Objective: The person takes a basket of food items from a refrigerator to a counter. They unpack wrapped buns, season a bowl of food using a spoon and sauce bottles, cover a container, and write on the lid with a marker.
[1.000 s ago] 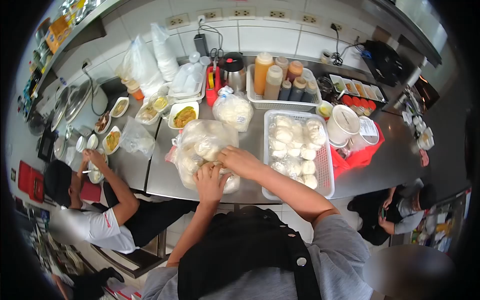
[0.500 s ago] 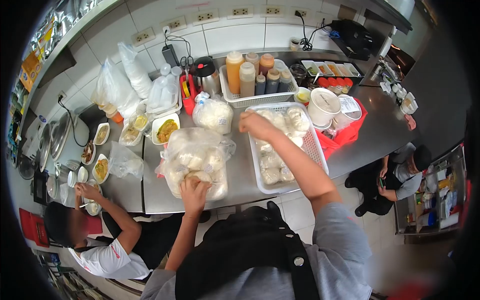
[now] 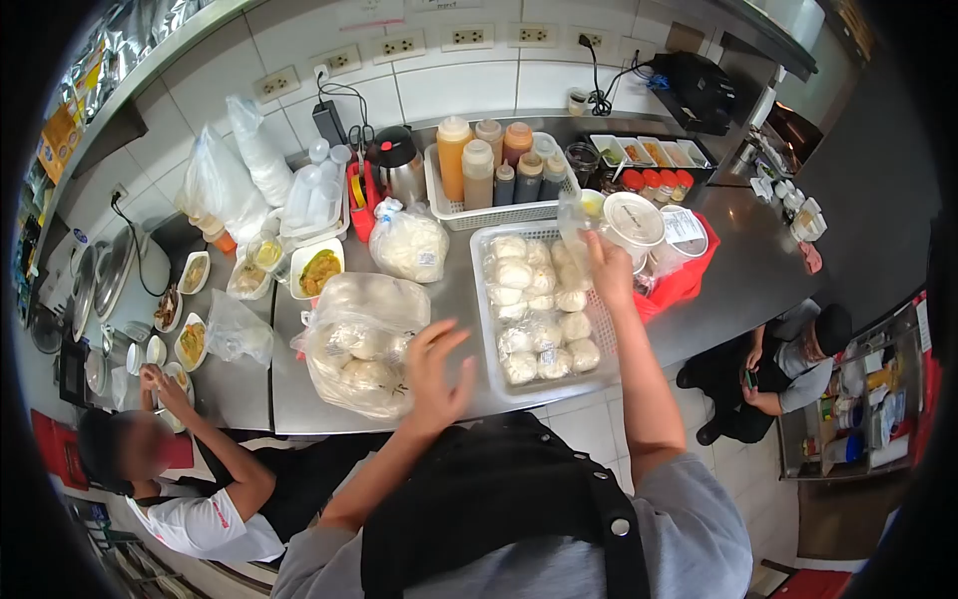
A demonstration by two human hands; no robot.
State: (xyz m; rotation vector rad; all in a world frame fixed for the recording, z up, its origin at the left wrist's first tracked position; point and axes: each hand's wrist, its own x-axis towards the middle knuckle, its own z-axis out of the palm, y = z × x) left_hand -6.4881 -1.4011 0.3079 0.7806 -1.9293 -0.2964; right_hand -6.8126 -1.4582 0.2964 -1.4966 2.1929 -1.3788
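Several round white buns point(image 3: 514, 275), some in clear plastic packs with small labels, fill a white plastic basket point(image 3: 607, 334). My right hand point(image 3: 609, 268) is closed at the basket's right rim, pinching a piece of clear plastic point(image 3: 574, 222) that stands up above the fingers. Left of the basket, a large clear bag of buns point(image 3: 361, 339) lies on the steel counter. My left hand point(image 3: 439, 374), slightly blurred, hovers at that bag's right side with its fingers spread, holding nothing. Behind them sits a smaller knotted bag of white buns point(image 3: 409, 248).
A basket of sauce bottles point(image 3: 499, 212) stands at the back. To the right are lidded tubs point(image 3: 635, 218) and a red bag point(image 3: 689, 275). Food dishes point(image 3: 317, 270) stand at the left. One co-worker point(image 3: 215, 499) works at the left; another point(image 3: 758, 374) is at the right.
My left hand has come off the large bag of buns and opened, moving right. My right hand has swung from the basket's upper left to its right rim, with clear plastic now showing in it.
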